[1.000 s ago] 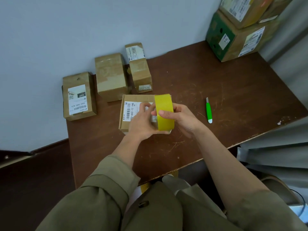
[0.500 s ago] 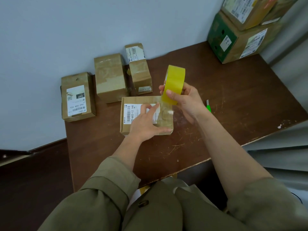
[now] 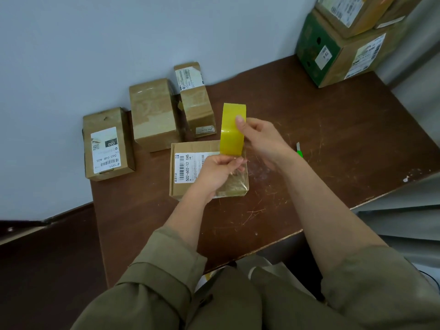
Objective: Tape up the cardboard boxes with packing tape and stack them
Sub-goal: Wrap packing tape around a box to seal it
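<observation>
Since half a second ago the left hand (image 3: 217, 171) has lifted off the box top and now pinches the loose clear end of the tape between thumb and fingers, just under the roll. Right hand (image 3: 262, 141) grips the yellow tape roll (image 3: 232, 129), thumb on the outer face, fingers curled behind it; roll sits upright on edge, a bit lower than before, raised above the far right corner of the box. Short stretch of clear tape runs from the roll down to the left fingers.

Box being taped (image 3: 190, 172) lies flat on the brown table (image 3: 333, 129), right below both hands, white label with barcode facing up, left hand covering part of the label. Shiny clear tape already shows over its right end.

Three more small boxes sit behind it near the wall: one with a white label (image 3: 107, 144) at far left, hanging over the table's left edge, a plain one (image 3: 153, 114) in the middle, and a narrow one (image 3: 194, 98) to the right of that, label at its far end. Plain and narrow ones are close, cannot tell if touching.

Green-handled cutter (image 3: 299, 151) lies on the table right of the right wrist, mostly hidden by it.

Stack of bigger boxes (image 3: 342, 46) at the far right corner of the table, bottom one with a green side, smaller ones on top.

Olive sleeves (image 3: 166, 270) pushed up both forearms.
</observation>
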### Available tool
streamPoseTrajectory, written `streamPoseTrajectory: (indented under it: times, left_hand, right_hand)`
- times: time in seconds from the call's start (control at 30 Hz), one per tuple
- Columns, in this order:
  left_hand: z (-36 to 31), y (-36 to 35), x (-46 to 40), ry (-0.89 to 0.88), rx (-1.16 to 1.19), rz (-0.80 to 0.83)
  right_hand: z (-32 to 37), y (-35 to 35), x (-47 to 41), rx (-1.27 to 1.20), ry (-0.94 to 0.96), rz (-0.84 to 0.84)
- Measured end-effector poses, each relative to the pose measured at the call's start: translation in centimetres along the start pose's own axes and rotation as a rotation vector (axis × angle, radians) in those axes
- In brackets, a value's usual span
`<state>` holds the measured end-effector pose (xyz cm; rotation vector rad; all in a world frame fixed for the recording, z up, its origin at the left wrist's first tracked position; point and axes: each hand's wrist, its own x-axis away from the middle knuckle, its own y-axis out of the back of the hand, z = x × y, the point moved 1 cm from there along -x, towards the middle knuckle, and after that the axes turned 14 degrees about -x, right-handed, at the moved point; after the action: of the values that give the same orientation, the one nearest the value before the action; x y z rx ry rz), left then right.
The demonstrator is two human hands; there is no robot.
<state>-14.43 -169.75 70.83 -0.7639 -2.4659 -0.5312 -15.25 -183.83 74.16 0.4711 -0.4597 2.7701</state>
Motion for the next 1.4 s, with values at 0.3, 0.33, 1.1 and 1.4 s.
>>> streamPoseTrajectory:
  times: [0.3,0.33,1.1,1.4]
  left_hand:
    - [-0.2,0.2,-0.4,0.018,-0.026,0.036]
    - [-0.2,0.2,-0.4,0.017,-0.026,0.046]
    - [0.3,0.6,1.1,-0.120,-0.328,0.076]
    - [0.8,0.2,1.0,-0.180,-0.241,0.077]
  right_hand:
    - [-8.2,11.6,2.2,0.655,-0.277,-0.828]
    - [-8.8,11.9,2.5,0.680,-0.314,-0.844]
    - [-8.5,6.6,10.2,-1.015,-0.080,-0.785]
    - [-9.4,3.0,12.7,-0.964,-0.183,-0.615]
